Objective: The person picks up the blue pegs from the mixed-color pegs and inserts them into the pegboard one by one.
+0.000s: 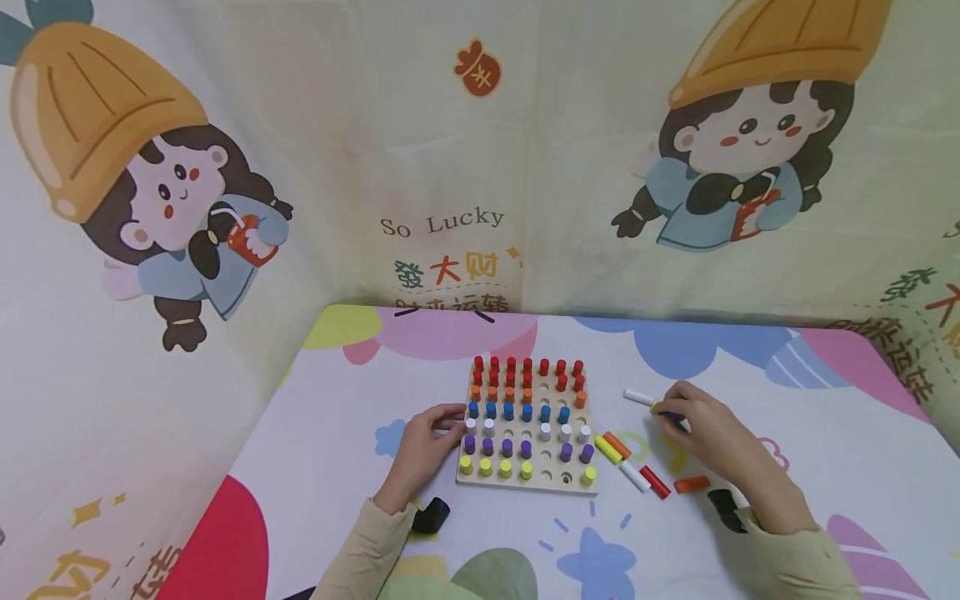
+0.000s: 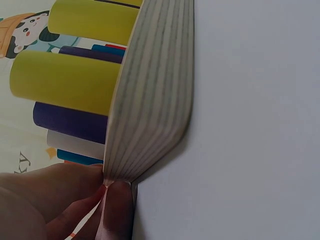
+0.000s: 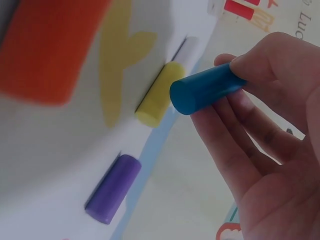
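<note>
My left hand (image 1: 423, 446) grips the left edge of a wooden pegboard (image 1: 525, 486). In the left wrist view, thumb and fingers pinch the striped edge of the board (image 2: 155, 90). Rows of red, orange, blue, white, purple and yellow pegs stand in it, with several holes bare. Right of the board, my right hand (image 1: 705, 429) holds a blue peg (image 3: 205, 90) between thumb and fingers, tilted above the table. Under that hand, a yellow peg (image 3: 160, 95) and a purple peg (image 3: 114, 190) lie on the table in the right wrist view.
Between board and right hand lie loose pegs: yellow (image 1: 607, 449), orange (image 1: 617, 444), white (image 1: 635, 477) and red (image 1: 655, 482). Another orange peg (image 1: 692, 484) is nearer the right wrist, and a white peg (image 1: 637, 397) lies farther back. A printed cloth wall rises behind the table.
</note>
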Available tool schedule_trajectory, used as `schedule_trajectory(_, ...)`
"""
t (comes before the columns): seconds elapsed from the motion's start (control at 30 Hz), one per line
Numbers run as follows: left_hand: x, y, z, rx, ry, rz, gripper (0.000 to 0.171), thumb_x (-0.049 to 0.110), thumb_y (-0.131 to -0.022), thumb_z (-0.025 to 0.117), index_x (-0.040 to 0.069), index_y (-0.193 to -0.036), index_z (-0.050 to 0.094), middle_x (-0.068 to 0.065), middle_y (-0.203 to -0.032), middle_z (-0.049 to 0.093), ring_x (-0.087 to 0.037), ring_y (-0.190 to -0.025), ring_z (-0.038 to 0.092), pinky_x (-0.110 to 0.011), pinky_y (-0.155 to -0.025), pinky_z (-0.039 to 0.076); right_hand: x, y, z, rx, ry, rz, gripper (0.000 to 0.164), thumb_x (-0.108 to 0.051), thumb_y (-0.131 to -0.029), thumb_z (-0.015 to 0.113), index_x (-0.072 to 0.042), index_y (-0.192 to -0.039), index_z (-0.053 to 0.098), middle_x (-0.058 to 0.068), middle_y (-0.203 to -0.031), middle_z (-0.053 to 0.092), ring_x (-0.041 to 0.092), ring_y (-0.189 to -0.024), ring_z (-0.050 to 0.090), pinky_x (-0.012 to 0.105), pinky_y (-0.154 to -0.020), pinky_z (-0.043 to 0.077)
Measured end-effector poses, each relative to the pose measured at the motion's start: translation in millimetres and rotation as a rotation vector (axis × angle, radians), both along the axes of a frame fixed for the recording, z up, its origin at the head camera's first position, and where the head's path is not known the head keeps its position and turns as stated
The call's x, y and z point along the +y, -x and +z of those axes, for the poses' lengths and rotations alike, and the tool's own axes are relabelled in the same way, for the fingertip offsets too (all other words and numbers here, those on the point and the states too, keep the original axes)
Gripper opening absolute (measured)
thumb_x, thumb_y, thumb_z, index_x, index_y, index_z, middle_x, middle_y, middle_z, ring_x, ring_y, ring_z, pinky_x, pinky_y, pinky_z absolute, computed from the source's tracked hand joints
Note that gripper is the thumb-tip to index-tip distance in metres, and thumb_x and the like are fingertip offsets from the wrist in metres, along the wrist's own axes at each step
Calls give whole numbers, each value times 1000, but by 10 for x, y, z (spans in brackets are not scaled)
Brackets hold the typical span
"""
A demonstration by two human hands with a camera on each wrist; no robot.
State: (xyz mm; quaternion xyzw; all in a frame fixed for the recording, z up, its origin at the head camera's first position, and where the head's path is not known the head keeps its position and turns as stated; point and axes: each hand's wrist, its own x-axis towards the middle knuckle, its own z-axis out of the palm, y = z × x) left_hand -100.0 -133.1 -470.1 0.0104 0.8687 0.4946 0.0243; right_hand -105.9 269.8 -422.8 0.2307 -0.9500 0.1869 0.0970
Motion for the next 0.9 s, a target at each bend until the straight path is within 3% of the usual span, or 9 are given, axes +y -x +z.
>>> schedule_trajectory(0.3,1,-3,2,15,5,-5,29,16,-94,68,11,-122,69,-6,-114,71,-17,-97,68,-28,-79,57,-93,23,16,-22,-2,2,14,0,-78,78,-4,-91,75,3,-91,60,13,-75,54,31,-65,55)
schedule_trajectory(0.67,-9,12,10,36,-21,-16,28,15,-94,68,10,-121,69,-6,-112,72,-16,-95,68,-22,-74,55,-190,60,53,-113,-11,3,14,-2,-80,76,-5,-93,74,4,-93,61,14,-78,58,36,-72,58)
schedule_trajectory(0.9,-4,5,27,35,-19,-22,28,15,-94,68,8,-122,69,-7,-113,72,-17,-96,68,-22,-75,55,-253,69,116,-99,14,34,15,0,-79,77,-4,-93,74,3,-92,62,12,-77,61,35,-71,59)
